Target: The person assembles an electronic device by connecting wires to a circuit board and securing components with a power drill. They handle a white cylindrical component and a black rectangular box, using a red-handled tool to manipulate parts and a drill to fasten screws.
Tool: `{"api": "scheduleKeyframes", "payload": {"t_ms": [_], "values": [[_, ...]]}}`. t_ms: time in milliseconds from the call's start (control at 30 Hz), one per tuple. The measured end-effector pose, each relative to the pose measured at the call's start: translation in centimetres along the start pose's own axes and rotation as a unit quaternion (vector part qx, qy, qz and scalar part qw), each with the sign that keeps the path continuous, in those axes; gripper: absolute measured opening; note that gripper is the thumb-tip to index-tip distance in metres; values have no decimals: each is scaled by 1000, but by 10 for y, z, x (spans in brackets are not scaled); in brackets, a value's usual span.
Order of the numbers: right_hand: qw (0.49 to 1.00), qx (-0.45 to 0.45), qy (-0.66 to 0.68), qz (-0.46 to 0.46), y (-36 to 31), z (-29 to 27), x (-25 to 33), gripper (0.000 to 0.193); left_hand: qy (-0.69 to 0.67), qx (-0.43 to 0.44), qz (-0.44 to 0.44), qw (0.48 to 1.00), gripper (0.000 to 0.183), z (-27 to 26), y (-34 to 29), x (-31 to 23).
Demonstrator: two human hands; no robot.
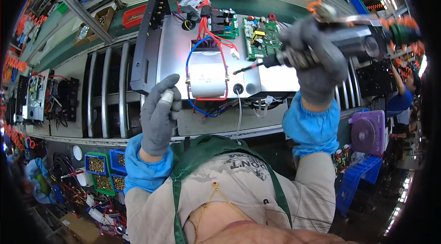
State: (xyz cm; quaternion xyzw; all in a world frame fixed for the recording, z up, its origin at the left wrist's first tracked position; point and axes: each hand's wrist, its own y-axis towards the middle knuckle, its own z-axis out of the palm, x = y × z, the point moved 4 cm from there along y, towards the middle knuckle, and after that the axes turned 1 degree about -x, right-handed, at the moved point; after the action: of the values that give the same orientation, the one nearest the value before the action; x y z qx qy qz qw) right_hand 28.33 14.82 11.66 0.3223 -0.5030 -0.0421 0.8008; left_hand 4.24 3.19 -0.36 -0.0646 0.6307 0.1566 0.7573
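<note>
Grey-gloved, the right hand (317, 58), right of centre in the frame, is wrapped round a power screwdriver (356, 42), its bit pointing left over the metal chassis (174, 55) at upper centre. The left hand (158, 120), left of centre, is half open, gripping nothing visible, near the white cylindrical capacitor (206, 85) mid-frame.
</note>
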Motion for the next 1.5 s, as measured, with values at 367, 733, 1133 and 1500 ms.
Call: {"api": "scheduleKeyframes", "payload": {"t_ms": [367,733,1133,1500], "values": [[985,9,-92,148,33,7,-66,19,667,132,177,711,84,46,37,10],[982,-19,-89,164,33,-12,-75,28,563,109,231,786,88,47,69,29],[981,14,-148,129,31,-4,-87,33,539,109,206,809,83,52,68,23],[977,8,-117,176,33,-6,-89,37,515,105,187,830,82,50,68,26]]}}
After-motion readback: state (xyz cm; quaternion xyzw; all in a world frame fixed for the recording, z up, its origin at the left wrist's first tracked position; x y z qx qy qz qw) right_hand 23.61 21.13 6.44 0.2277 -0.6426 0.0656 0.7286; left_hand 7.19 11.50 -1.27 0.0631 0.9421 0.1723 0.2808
